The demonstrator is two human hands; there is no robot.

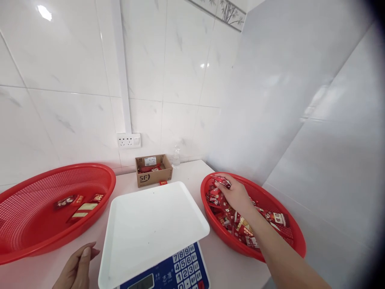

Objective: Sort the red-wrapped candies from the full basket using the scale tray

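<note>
fingers [224,190] of right hand [237,196] closed in a pinch on red snack packet [223,181], over the far left part of right-hand red plastic basket [296,245]. heap of mostly red packets [227,216] lies in same basket. left hand [78,267] loosely curled, thumb along forefinger, just beside white tray [153,228] of digital scale [168,277]; cannot tell if it holds anything. farther out: left-hand red plastic basket [36,230] with a few packets, sf-marked cardboard box [158,176], clear plastic bottle [176,157], wall socket [128,141].

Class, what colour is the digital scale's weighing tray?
The weighing tray is white, best seen in the head view.
</note>
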